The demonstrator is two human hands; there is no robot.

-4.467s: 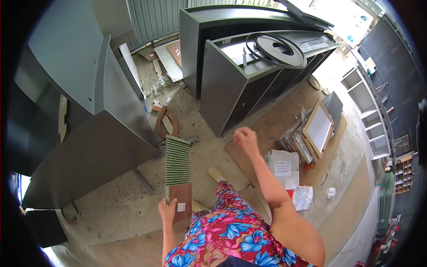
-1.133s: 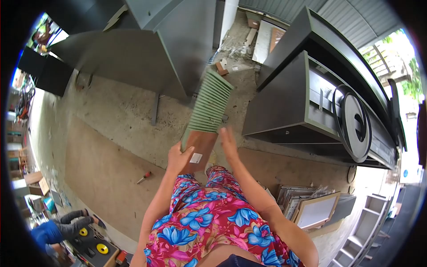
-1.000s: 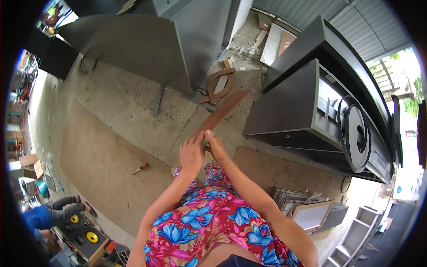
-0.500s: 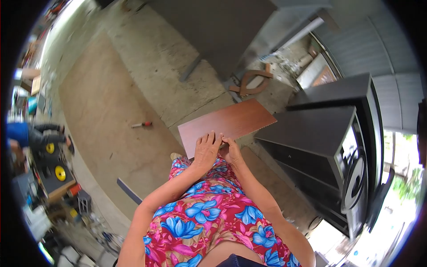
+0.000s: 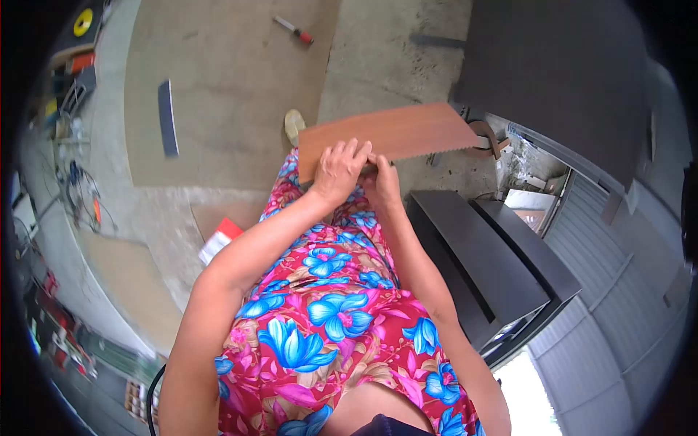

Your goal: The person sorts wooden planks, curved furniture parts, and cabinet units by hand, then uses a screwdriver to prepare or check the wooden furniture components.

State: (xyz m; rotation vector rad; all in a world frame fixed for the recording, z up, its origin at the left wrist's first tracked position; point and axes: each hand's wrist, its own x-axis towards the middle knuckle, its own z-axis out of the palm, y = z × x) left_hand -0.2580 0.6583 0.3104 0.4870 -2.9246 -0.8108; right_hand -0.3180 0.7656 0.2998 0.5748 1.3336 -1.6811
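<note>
Just above the person's legs, held out over the floor, is the brown board (image 5: pixel 385 134), its broad face up and its toothed edge on the side nearer the body. On the board's left part, close to that near edge, the left hand (image 5: pixel 336 173) lies with its fingers bent over the face; its thumb is hidden, so how it closes below cannot be told. Beside it, at the board's near edge, the right hand (image 5: pixel 383 182) grips with curled fingers, partly tucked under the edge, and the two hands meet or nearly meet at their fingertips. Just beyond the board's left end, a shoe (image 5: pixel 294 127) shows on the floor. Farther beyond the board and to its left lie a red-handled tool (image 5: pixel 294 30) and, well apart, a dark strip (image 5: pixel 168 118), both on a large brown sheet (image 5: pixel 225 80). Past the board's right end is a curved brown frame (image 5: pixel 491 139), and nearer the person than the board, to its right, stand dark cabinets (image 5: pixel 483 258). Left of the board and nearer the person lies a red and white packet (image 5: pixel 220 238).
</note>
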